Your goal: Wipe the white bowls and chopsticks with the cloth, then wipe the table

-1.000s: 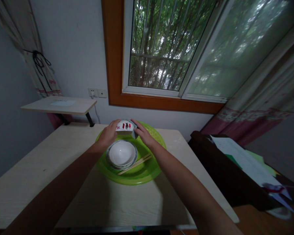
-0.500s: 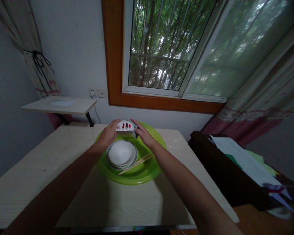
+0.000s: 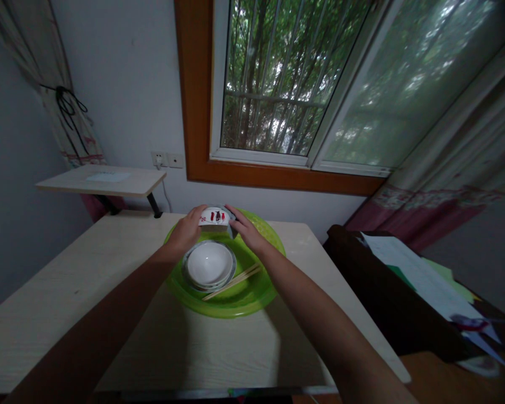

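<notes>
A small white bowl with red marks (image 3: 215,217) stands at the far side of a green plastic basin (image 3: 252,297). My left hand (image 3: 187,229) grips the bowl's left side and my right hand (image 3: 244,230) grips its right side, fingers curled round it. Nearer to me in the basin sits a stack of white bowls with grey-blue rims (image 3: 209,265). A pair of wooden chopsticks (image 3: 233,282) lies slanted in the basin beside that stack, to its right.
The basin rests on a pale wooden table (image 3: 67,292). A small shelf table (image 3: 103,180) stands at the far left by the wall. A dark cabinet with papers (image 3: 421,280) is at the right. A barred window (image 3: 273,78) is ahead.
</notes>
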Available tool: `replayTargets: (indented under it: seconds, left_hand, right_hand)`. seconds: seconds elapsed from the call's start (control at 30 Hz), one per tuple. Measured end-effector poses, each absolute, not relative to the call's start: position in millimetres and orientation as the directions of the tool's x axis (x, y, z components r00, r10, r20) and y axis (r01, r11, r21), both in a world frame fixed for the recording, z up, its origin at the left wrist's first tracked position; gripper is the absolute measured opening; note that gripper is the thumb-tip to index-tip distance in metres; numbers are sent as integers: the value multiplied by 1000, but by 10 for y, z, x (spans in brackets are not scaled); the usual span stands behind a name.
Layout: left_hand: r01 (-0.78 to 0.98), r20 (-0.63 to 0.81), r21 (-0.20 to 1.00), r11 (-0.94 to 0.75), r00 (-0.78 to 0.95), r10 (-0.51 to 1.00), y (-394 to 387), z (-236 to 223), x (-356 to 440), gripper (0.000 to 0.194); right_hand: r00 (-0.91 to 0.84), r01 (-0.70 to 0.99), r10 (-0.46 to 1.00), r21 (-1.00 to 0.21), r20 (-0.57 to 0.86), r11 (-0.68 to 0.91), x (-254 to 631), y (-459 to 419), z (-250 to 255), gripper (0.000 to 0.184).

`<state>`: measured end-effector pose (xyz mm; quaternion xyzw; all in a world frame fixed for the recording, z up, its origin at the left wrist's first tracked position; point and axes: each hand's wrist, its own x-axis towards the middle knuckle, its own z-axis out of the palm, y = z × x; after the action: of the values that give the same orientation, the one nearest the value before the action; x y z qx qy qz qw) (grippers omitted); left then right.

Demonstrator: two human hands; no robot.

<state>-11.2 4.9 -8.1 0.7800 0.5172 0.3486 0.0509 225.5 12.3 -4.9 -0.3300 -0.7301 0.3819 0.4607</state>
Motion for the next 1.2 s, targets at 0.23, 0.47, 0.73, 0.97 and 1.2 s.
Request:
replayTargets:
  seconds: [0.23,0.47,0.73,0.97,1.2]
  left_hand:
    - [766,504,438,-471,225,834,35,-76,-110,73]
    - [761,490,452,-465,224,843,27,-54,-98,71]
    - [753,494,459,-472,225,840,35,-72,-114,74]
    - [765,489,447,-464,226,843,32,-68,-109,75]
    - [768,492,448,-458,216,844,15,-57,-87,71]
  right_hand:
    - [-367,111,825,-860,430,498,2257,116,-45,60]
    - [-359,125,837,-867,414,483,2255,128,-46,62]
    - [-367,96,828,-868,424,487,2252,112,-37,62]
    - [-370,136,831,-861,415,490,2257,86,-11,60]
    - [-356,234,833,-822,424,519,2179,120,-79,71]
